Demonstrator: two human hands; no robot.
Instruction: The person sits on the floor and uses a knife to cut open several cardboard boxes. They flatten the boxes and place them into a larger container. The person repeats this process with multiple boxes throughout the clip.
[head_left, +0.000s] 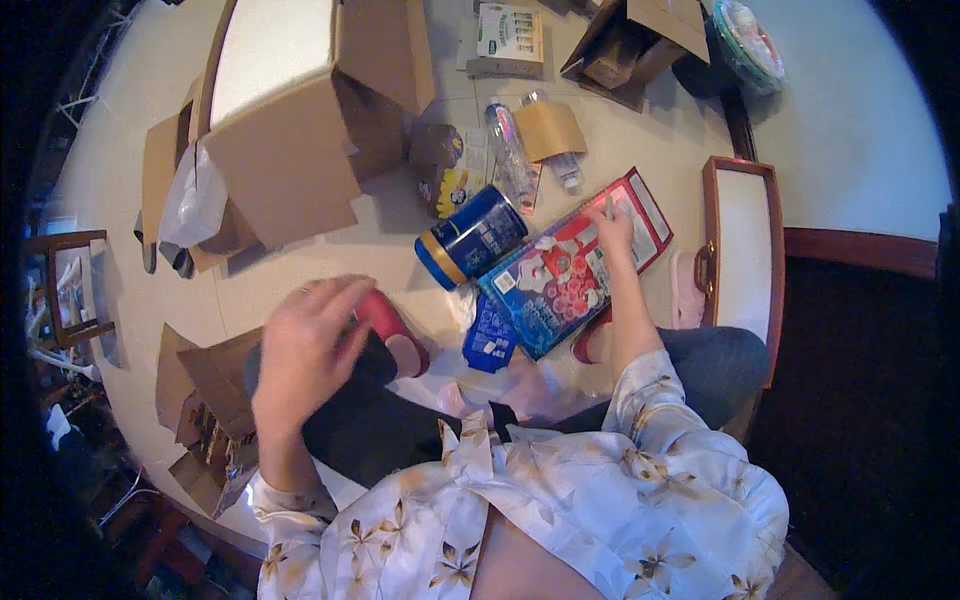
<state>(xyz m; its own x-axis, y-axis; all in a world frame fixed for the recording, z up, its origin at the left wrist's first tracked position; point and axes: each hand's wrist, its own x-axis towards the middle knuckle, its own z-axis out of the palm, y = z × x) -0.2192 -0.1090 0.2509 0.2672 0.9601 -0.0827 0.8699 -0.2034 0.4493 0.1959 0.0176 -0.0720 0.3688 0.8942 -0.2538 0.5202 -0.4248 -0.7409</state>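
My left hand (311, 337) is raised at the left, blurred, above my knee and a red shoe (386, 322); nothing is plainly in it. On the right, my right hand (616, 225) lies on the upper part of a red and blue printed package (559, 277) that slants across the floor; whether the fingers grip it is unclear. Touching the package's left end is a blue canister (472, 236) with a gold band, tipped on its side. Below them lies a flattened blue packet (491, 334) beside a crumpled white piece.
Large cardboard boxes (281, 165) stand upper left, torn cardboard (217, 420) lower left. Ahead lie plastic bottles (510, 146), a cardboard sleeve (550, 131) and a small carton (508, 41). An open box (637, 41) stands upper right; a wood-framed case (742, 247) is at right.
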